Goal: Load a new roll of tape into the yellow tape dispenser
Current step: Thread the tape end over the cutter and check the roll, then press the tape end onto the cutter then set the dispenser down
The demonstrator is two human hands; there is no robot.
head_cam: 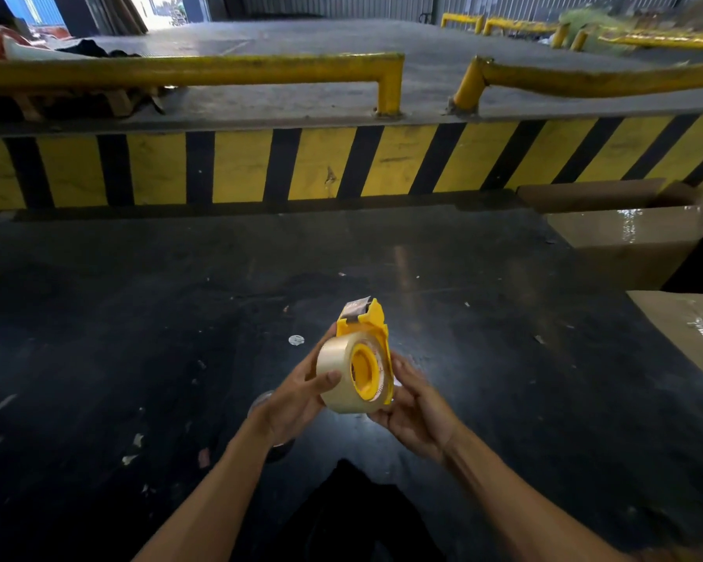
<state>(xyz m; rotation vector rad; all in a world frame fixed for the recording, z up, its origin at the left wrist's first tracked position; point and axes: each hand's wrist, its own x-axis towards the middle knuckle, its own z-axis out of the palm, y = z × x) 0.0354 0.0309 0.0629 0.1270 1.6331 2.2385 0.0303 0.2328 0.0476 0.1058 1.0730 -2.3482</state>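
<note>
I hold a yellow tape dispenser [376,324] above the dark floor, its cutter end pointing away from me. A roll of clear tape [335,369] sits around the dispenser's yellow hub. My left hand [297,399] grips the roll from the left, thumb pressed on its outer face. My right hand [417,411] cups the dispenser's back and lower right side. A short bit of tape sticks up at the cutter end.
Taped cardboard boxes [634,237] stand at the right, another box [690,334] nearer me. A yellow and black striped kerb [341,164] runs across ahead, with yellow guard rails [187,71] above it. Small scraps litter the dark floor [139,318].
</note>
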